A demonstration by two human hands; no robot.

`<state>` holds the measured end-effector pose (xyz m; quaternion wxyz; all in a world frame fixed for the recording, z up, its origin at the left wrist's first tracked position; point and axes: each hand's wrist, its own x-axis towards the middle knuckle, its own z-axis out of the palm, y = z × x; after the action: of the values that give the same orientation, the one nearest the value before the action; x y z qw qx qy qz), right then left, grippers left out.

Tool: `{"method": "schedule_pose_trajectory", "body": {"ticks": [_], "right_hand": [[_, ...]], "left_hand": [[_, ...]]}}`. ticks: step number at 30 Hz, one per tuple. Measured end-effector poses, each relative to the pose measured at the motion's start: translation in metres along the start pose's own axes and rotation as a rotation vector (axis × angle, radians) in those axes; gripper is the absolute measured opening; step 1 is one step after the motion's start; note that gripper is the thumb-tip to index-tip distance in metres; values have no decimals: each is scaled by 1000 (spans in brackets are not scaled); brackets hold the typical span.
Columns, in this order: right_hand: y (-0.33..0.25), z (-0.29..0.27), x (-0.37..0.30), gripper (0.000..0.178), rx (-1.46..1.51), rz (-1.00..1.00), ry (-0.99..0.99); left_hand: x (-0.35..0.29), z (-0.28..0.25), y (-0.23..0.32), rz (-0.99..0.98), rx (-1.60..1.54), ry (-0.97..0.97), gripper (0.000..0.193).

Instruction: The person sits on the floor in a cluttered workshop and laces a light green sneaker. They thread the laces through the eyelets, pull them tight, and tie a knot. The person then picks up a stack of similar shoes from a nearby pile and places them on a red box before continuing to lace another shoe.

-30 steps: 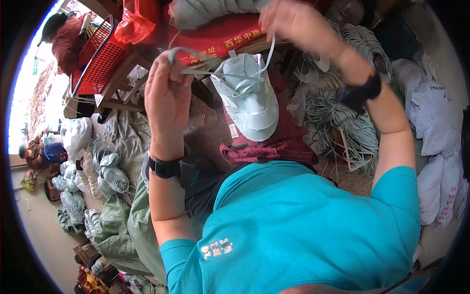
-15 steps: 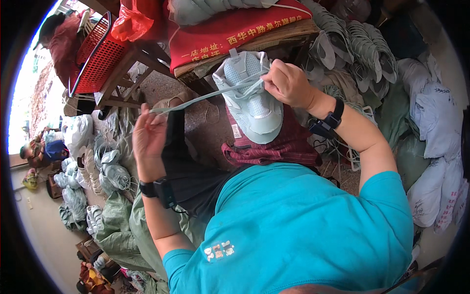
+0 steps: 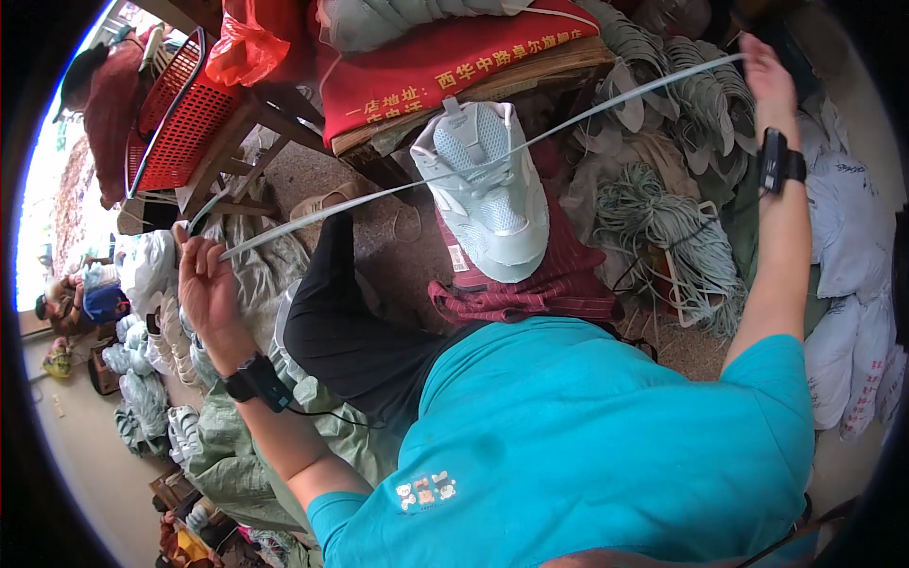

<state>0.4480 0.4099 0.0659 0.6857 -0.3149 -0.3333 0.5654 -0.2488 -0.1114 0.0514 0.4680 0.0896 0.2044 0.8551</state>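
Note:
A pale blue-white shoe upper (image 3: 500,241) rests toe toward me on the maroon striped cloth over my lap. A flat light shoelace (image 3: 653,88) stretches taut across its eyelet area, out to both sides. Far out to the left, my left hand (image 3: 206,284) is closed on one length of the lace, and a short tail sticks up past the fingers. My right hand (image 3: 769,83), raised at the upper right, grips the other length. Between the hands the lace passes over the tongue, partly threaded at the eyelets; the exact holes are too small to tell.
Just beyond the shoe upper stands a wooden bench (image 3: 473,92) under a red cloth (image 3: 398,80), with more grey uppers on top. A bundle of laces (image 3: 653,213) lies to the right, near stacked uppers (image 3: 715,95) and white sacks (image 3: 843,237). A red basket (image 3: 185,118) stands at left.
Both hands have spread apart, the left outward and the right up and outward from beside the shoe upper. The lace now runs in long straight lengths to each side.

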Motion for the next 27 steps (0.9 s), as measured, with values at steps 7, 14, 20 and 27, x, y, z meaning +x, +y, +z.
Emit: {"method": "schedule_pose_trajectory", "body": {"ticks": [7, 14, 20, 27], "right_hand": [[37, 5, -41, 56, -593, -80, -110], [132, 84, -210, 33, -743, 508, -600], [150, 140, -272, 17, -727, 504, -888], [147, 154, -263, 13, -775, 677, -1017]], "left_hand": [[-8, -72, 71, 422, 467, 214, 30], [-3, -14, -112, 85, 928, 246, 32], [-19, 45, -230, -133, 827, -47, 21], [-28, 58, -266, -240, 954, -100, 15]]}}
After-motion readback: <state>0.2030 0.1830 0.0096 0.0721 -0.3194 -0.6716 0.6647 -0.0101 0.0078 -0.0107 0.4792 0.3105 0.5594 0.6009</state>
